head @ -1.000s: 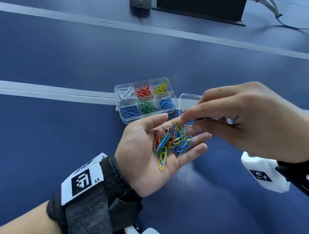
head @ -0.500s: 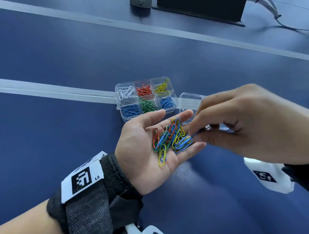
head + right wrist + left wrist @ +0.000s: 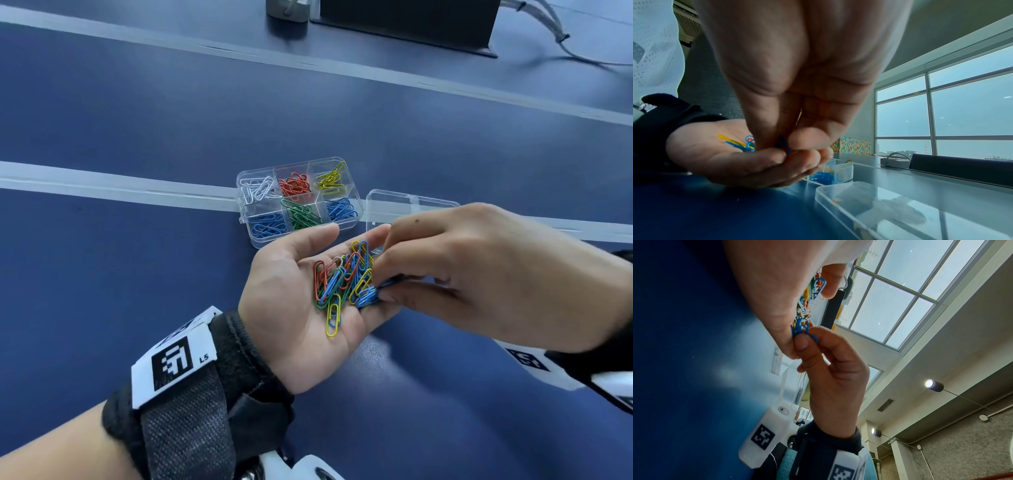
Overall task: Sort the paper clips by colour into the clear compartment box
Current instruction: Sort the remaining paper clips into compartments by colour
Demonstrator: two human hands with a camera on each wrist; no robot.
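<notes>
Fingers (image 3: 383, 294) of right hand (image 3: 486, 274) pinch blue clips (image 3: 368, 296) (left hand (image 3: 294, 308) flat) — palm's edge.

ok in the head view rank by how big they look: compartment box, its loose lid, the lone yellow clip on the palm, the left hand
1. left hand, though it is nearer the camera
2. compartment box
3. loose lid, partly hidden by the right hand, so unsure against the box
4. yellow clip
</notes>
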